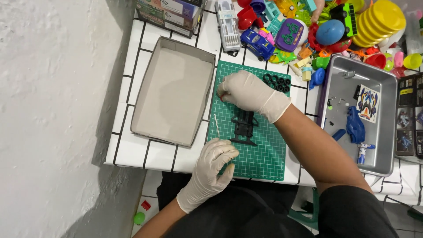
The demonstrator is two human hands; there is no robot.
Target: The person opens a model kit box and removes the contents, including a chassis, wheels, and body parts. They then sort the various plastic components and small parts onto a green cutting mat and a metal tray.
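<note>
A small tabletop covered in white rectangular tiles with dark grout lines stands against a rough, white plastered wall on the left. The wall casts a soft grey shadow along the tabletop's left edge and below it. Beneath, a pale tiled floor shows. The light is even and bright, like daylight or an overhead lamp.
</note>
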